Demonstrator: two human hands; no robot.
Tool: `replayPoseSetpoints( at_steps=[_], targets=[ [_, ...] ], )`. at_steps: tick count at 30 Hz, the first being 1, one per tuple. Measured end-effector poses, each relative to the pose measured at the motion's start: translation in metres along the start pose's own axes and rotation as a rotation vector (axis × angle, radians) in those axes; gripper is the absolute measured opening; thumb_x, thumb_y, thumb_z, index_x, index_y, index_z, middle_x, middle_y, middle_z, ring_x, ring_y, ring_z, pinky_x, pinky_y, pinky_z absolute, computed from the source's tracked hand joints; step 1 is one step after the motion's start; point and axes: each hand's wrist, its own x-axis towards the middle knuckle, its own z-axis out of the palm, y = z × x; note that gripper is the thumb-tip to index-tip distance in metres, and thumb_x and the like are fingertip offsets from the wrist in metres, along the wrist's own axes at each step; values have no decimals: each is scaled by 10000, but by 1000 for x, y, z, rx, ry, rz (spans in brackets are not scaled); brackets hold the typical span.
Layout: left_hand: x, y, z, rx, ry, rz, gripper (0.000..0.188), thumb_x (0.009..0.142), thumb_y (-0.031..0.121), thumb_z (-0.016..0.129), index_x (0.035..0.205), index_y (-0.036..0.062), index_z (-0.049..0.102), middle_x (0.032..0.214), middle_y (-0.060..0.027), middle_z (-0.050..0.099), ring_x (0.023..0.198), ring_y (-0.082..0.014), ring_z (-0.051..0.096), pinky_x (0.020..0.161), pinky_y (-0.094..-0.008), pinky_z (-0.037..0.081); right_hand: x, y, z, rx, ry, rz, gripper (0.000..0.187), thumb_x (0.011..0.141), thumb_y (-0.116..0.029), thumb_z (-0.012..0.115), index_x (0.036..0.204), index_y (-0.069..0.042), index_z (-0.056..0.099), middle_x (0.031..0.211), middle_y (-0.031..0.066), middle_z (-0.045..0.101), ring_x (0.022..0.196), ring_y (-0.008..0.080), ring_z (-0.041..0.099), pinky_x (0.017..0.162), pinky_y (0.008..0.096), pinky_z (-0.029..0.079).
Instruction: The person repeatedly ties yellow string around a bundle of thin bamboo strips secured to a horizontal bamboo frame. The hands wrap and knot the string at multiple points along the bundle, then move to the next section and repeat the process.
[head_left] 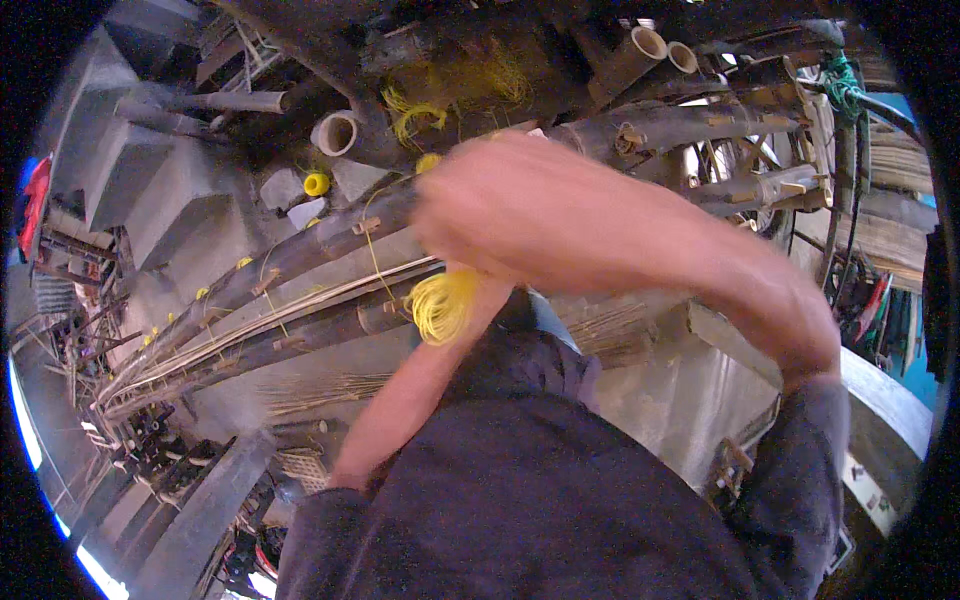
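My right hand (pixel 480 205) is blurred by motion, its fingers curled in over the long bamboo frame at the middle. Whatever lies inside its fingers does not show. My left forearm (pixel 415 395) reaches up beneath it, and the right hand and wrist cover the left hand. A looped bundle of yellow string (pixel 440 308) hangs against the left wrist, just below the right hand; which hand holds it is hidden. The frame has a dark bamboo pole (pixel 325 235) with long thin bamboo strips (pixel 310 312) beside it, tied across with yellow string.
A yellow string roll (pixel 317 184) sits near pale stone blocks (pixel 285 190) beyond the frame. A thick hollow tube (pixel 335 133) and loose yellow string (pixel 415 115) are at the far side. Thin sticks (pixel 320 390) lie on the near side. Green rope (pixel 842 85) wraps a post at far right.
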Motion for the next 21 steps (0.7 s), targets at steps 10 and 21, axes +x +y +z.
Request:
replayPoseSetpoints(
  at_steps=[10,21],
  targets=[
    [4,-9,21,83,-91,-51,158,843,241,664,910,110,607,729,-129,651,688,-346,629,597,-462,481,32,159,128,699,479,523,297,907,-298,559,1049,-39,591,918,171,643,849,259,627,777,388,507],
    [92,24,-31,-710,-346,-286,304,973,284,506,916,13,632,749,-31,617,692,-113,573,657,-285,455,-65,-25,267,348,114,494,208,876,-176,500,1063,-107,559,714,166,656,658,350,659,575,474,520]
  ],
)
